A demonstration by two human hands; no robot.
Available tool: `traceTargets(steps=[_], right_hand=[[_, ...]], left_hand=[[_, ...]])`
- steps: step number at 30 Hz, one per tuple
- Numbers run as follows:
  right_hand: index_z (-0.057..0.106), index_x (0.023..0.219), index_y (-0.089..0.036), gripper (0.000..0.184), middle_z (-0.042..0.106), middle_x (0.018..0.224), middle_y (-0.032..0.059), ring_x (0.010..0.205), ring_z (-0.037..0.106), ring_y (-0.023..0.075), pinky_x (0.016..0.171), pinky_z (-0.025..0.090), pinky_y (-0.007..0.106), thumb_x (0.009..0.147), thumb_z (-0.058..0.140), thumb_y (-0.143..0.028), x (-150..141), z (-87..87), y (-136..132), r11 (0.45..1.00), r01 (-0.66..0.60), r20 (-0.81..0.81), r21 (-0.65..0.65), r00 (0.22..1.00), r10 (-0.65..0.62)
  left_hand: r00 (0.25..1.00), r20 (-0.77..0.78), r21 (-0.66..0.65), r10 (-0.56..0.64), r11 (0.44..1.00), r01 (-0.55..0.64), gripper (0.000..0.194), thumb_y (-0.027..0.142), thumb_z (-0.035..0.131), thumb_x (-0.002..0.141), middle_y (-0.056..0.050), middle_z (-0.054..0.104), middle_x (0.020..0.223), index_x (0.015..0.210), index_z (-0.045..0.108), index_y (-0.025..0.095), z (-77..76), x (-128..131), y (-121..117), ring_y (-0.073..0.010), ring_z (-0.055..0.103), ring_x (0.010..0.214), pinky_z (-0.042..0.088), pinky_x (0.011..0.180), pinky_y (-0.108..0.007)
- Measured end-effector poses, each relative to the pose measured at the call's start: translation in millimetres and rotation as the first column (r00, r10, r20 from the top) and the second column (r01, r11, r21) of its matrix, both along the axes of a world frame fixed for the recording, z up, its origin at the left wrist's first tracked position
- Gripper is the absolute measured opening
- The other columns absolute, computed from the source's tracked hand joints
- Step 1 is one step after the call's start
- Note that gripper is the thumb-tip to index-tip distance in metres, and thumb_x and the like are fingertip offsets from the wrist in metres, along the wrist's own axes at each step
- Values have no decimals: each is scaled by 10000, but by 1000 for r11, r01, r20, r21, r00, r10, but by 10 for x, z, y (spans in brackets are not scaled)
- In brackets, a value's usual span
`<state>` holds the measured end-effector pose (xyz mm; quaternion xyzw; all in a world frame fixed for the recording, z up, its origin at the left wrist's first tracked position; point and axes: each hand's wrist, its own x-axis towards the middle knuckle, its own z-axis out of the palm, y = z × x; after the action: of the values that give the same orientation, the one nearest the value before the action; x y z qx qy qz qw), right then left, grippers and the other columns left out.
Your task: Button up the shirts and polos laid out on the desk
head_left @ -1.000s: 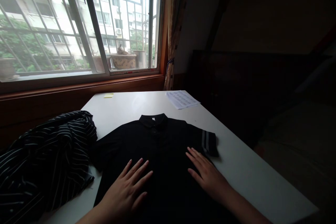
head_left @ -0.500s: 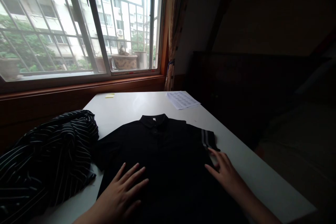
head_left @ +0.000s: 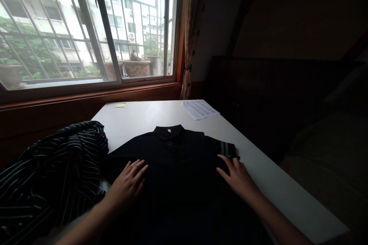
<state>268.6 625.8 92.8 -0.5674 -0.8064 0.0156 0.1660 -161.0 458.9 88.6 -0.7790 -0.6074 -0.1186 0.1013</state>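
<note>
A black polo shirt (head_left: 175, 183) lies spread out front side up, its collar toward the window and two grey stripes on the right sleeve. My left hand (head_left: 129, 180) rests on the shirt's left side below the shoulder, palm down and fingers stretched out. Over by the striped sleeve is my right hand (head_left: 237, 176), thumb and fingers apart at the shirt's right edge. Part of the sleeve's lower hem is hidden behind its fingers. The shirt's bottom runs out of view into shadow.
The shirt lies on a white table (head_left: 253, 160). A heap of black-and-white striped cloth (head_left: 66, 160) takes up the left side. Printed sheets of paper (head_left: 199, 109) and a yellow sticky note (head_left: 120, 105) lie at the far end, below a barred window (head_left: 138, 26).
My left hand has slid forward and a little left across the shirt. The right hand has shifted slightly forward and inward by the sleeve. The shirt has stayed in place.
</note>
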Motion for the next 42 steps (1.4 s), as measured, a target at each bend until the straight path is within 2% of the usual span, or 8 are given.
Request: traceTargets(steps=[3,8,18,29,33,36,39,42], right_hand=[[561,1315,-351,448,546,1115,111,1074,544,325,915,465,465,928,423,-530,-104,-15,107,1000,-5,113,8,994,4],[497,1402,-331,489,591,1177,137,1164,510,358,943,422,494,965,359,-500,-229,-59,358,999,34,208,5,977,-35],[428,1463,-257,509,588,1319,133,1258,480,321,1039,345,464,997,319,-431,-558,-86,929,1000,-4,236,-2,972,4],[413,1469,-273,524,482,1459,106,1340,408,332,1096,278,487,990,316,-463,-786,-49,1373,997,-26,152,-77,988,37],[403,1473,-275,532,528,1407,101,1296,460,314,1069,340,440,969,390,-446,-692,-34,1302,991,-57,86,-118,994,68],[433,1449,-266,562,553,1360,94,1274,487,290,1072,370,420,914,486,-431,-505,-11,1092,971,-174,-133,-163,979,153],[433,1440,-249,615,544,1378,105,1271,516,289,1040,430,420,874,542,-461,-253,83,741,900,-316,-395,-299,900,185],[405,1459,-291,697,469,1472,107,1347,444,348,1059,411,490,830,612,-510,2,277,305,797,-330,-429,-506,898,99]], left_hand=[[998,37,19,45,999,-46,482,366,432,986,-108,460,1472,1456,423,256,-24,-9,100,-288,429,1359,324,1133,-564],[986,37,-43,160,986,-159,490,431,391,994,-105,418,1506,1447,435,249,-45,-167,349,-289,383,1390,262,1147,-583],[957,4,-152,289,947,-285,536,414,313,1009,-88,311,1571,1489,362,181,2,-523,941,-266,259,1457,212,1167,-515],[954,18,-196,299,937,-290,551,448,287,1004,-87,297,1578,1495,336,205,38,-819,1400,-271,244,1461,178,1168,-522],[968,36,-98,247,965,-243,506,409,321,1004,-93,356,1549,1462,382,204,66,-767,1279,-276,262,1448,194,1171,-518],[994,51,29,100,994,-101,416,368,384,995,-103,490,1426,1357,505,202,180,-543,1022,-279,369,1374,233,1168,-512],[997,57,24,-58,998,57,316,344,444,983,-80,596,1237,1238,599,239,354,-201,624,-251,518,1187,327,1130,-491],[994,57,-57,-89,994,92,293,402,509,956,-65,632,1151,1196,630,288,427,8,131,-247,586,1040,501,957,-435]])
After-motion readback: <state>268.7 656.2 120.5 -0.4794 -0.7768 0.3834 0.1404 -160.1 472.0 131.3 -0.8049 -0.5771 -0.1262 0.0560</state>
